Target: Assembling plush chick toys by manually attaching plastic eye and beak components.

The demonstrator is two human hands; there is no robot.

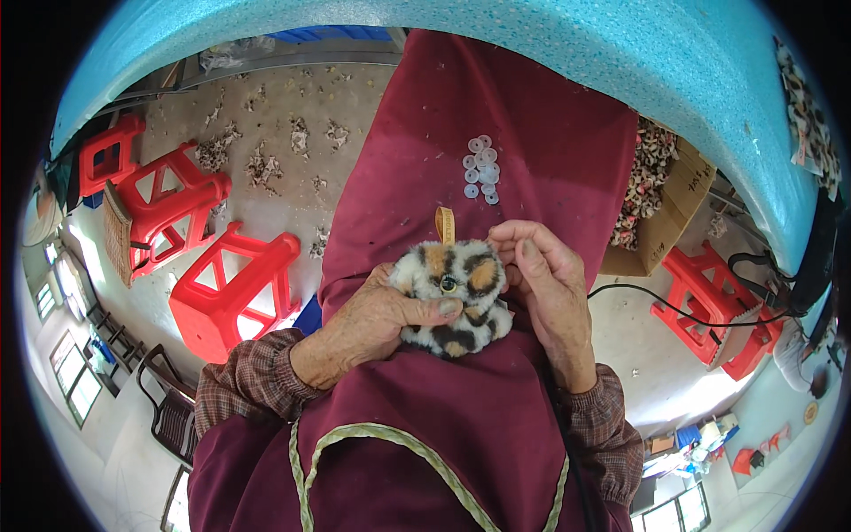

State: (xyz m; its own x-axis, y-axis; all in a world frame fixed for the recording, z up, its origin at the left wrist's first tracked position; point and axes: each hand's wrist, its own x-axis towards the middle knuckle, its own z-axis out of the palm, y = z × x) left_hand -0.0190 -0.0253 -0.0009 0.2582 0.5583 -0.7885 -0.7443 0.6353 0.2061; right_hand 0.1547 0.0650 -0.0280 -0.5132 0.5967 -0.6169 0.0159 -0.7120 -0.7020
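Note:
A small plush toy (477, 273) with leopard-spotted fur in white, black and tan lies over my lap. One round, dark-pupilled eye shows on it, and a yellow-tan ribbon loop (444, 225) sticks up from its top. My left hand (359, 312) is closed round the toy's left side, thumb pressed across the front below the eye. At the toy's right edge is my right hand (551, 288), its thumb and fingers bent together; whatever they may pinch is too small or hidden to make out. Beyond the toy, several translucent white plastic washers (489, 155) lie on the maroon apron (390, 186).
A light-blue speckled table edge (550, 44) curves across the far side, the apron running up to it. Red plastic stools (199, 315) stand left and right. An open cardboard box (678, 208) of patterned scraps sits at right, beside a black cable (656, 291). Fabric scraps litter the floor.

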